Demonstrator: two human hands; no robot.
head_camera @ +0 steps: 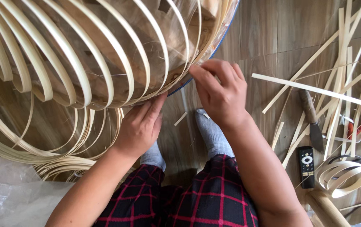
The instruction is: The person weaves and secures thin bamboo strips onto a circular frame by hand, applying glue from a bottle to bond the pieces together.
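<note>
My left hand (140, 126) presses up against the lower edge of the big rounded frame of pale bent bamboo strips (83, 54), its fingers together and flat on the ribs, clamped on nothing. My right hand (220, 94) has its fingers pinched shut on the frame's rim beside its blue edge (what sits between the fingertips is too small to tell). The frame hangs over the wooden floor (264, 33), just above my grey-socked feet (210, 132). Loose flat bamboo strips (315, 89) lie scattered to my right, with a dark-handled knife (313, 122), a black remote control (306, 166) and a small coil of bamboo strip (344, 176).
</note>
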